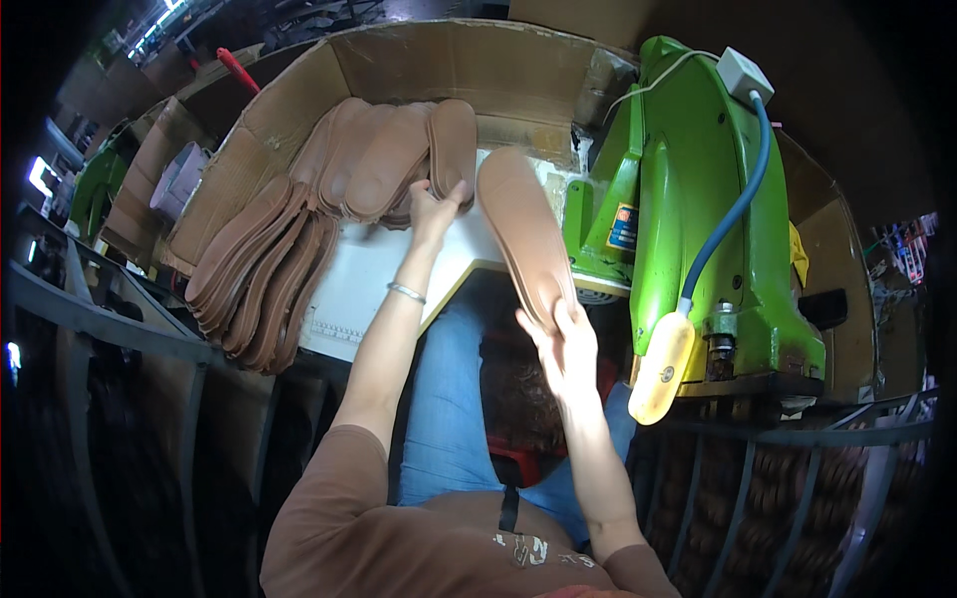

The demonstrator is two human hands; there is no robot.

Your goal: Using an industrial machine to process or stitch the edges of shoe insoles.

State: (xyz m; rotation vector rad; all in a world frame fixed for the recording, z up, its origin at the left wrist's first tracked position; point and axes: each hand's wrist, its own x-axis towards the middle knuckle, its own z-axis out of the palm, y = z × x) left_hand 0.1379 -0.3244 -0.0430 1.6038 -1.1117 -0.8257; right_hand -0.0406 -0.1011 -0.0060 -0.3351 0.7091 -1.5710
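Note:
My right hand [565, 347] grips a brown shoe insole [519, 224] by its narrower end, thumb on its upper face. The insole is raised and tilted, its broad end pointing away from me. Farther left, my left hand [439, 207] is closed on the near end of another brown insole [454, 145], at the right side of a spread pile of insoles [374, 159]. Its thumb shows on the near edge; some fingers are hidden. A second stack of insoles [254, 264] leans at the left end of the white worktop [361, 269].
A green machine [688, 199] stands on the right, with a blue cable running to a yellow lamp-like handle [662, 371]. Cardboard walls [449, 65] enclose the worktop's back and sides. Metal bars [189, 439] run along the lower left. My legs are under the worktop's cut-out.

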